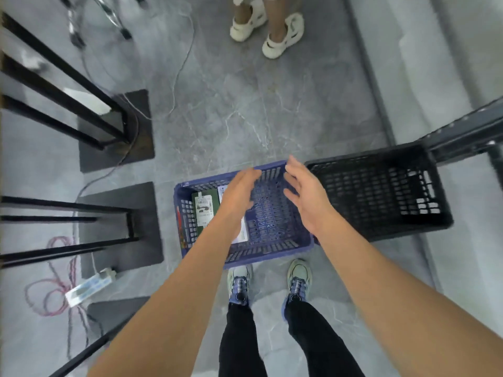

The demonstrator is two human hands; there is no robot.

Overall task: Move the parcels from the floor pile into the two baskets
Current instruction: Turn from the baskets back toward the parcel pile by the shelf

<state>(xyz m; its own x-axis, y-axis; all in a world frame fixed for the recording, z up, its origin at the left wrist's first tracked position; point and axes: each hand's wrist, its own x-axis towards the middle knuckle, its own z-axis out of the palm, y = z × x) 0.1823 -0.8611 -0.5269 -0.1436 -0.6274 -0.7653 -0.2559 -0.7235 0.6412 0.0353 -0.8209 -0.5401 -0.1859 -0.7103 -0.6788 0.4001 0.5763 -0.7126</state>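
Left hand [239,193] spread, half-hiding white parcel [243,232] | right hand [304,191] spread | blue basket [272,250]

Left basket [272,250] just beside right basket [381,230], parcels [203,210] in the left one — left hand [238,195] and right hand [307,198] above it.

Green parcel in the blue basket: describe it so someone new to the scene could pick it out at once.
Find the blue basket ahead of the person's shoes, left of the black basket. The green parcel sits by its left wall. Unlike the white parcel beside it, half hidden under the left hand, it is dark green with a white label.
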